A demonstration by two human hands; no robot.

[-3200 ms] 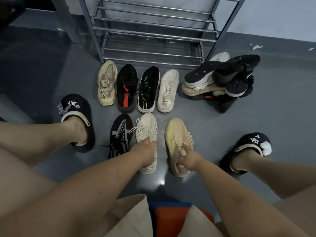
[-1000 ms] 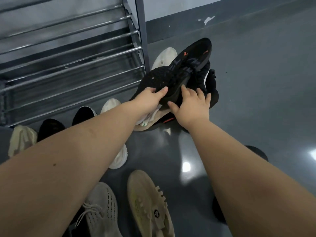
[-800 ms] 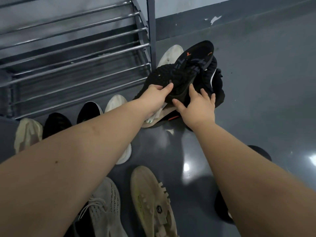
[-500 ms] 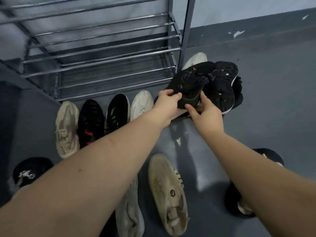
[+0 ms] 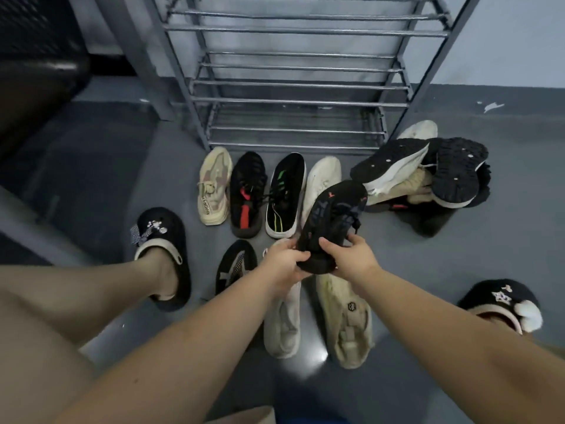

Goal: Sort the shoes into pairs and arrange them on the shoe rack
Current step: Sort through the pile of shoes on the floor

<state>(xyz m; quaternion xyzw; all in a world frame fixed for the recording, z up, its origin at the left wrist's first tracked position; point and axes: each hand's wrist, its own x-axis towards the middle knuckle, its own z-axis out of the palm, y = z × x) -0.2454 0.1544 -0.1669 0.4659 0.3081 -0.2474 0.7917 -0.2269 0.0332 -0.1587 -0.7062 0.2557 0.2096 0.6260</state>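
My left hand (image 5: 286, 261) and my right hand (image 5: 347, 257) both grip the heel end of a black shoe (image 5: 333, 217), held sole-up above the floor. Behind it on the floor stand a beige sneaker (image 5: 214, 185), a black-and-red sneaker (image 5: 247, 194), a black sneaker with green stripes (image 5: 286, 194) and a white sneaker (image 5: 322, 179). Nearer me lie a black patterned sneaker (image 5: 237, 264), a pale knit sneaker (image 5: 282, 325) and a tan sneaker (image 5: 347, 319). A pile of shoes (image 5: 428, 175) lies at the right. The metal shoe rack (image 5: 293, 87) stands behind, its shelves bare.
My feet wear black clogs, one at the left (image 5: 162, 237) and one at the right (image 5: 501, 304). A dark object (image 5: 36, 71) fills the upper left corner. The grey floor (image 5: 504, 240) meets the wall behind the rack.
Both hands have lifted the black shoe off the pile at the right and brought it back toward me, over the rows of shoes. The view has swung back to centre.
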